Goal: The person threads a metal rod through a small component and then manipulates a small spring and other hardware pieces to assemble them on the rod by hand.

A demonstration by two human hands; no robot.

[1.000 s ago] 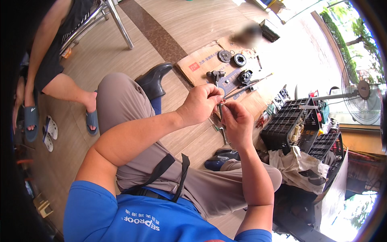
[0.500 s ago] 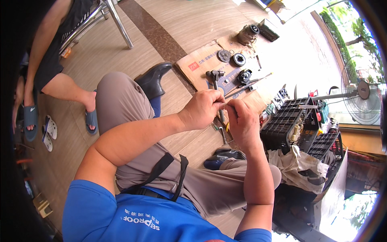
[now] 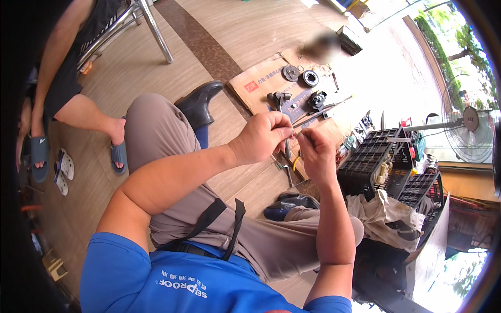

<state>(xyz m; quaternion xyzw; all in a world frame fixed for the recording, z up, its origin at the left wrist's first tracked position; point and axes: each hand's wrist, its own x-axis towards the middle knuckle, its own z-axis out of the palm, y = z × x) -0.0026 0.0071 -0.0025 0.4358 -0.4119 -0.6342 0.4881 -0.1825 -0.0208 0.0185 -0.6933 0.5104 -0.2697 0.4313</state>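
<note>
From the head view: pinched in the closed fingers of the left hand [image 3: 262, 135], a small part [image 3: 294, 135], too tiny to identify; just beside, the right hand [image 3: 317, 155], fingers curled, grip hidden, cannot tell. Held close together, probably for fine control. Beyond, on cardboard [image 3: 255, 100], perhaps shielding the floor [image 3: 245, 26]: disc [image 3: 290, 73] and ring [image 3: 310, 78].

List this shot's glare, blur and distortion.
Head view, right: glare bleaches the area beyond the cardboard; head view, top: a smudged patch beside the black box hides detail; head view, edges: fisheye curvature ends in darkness; head view, centre: detail between left hand and right hand is too small to tell.
</note>
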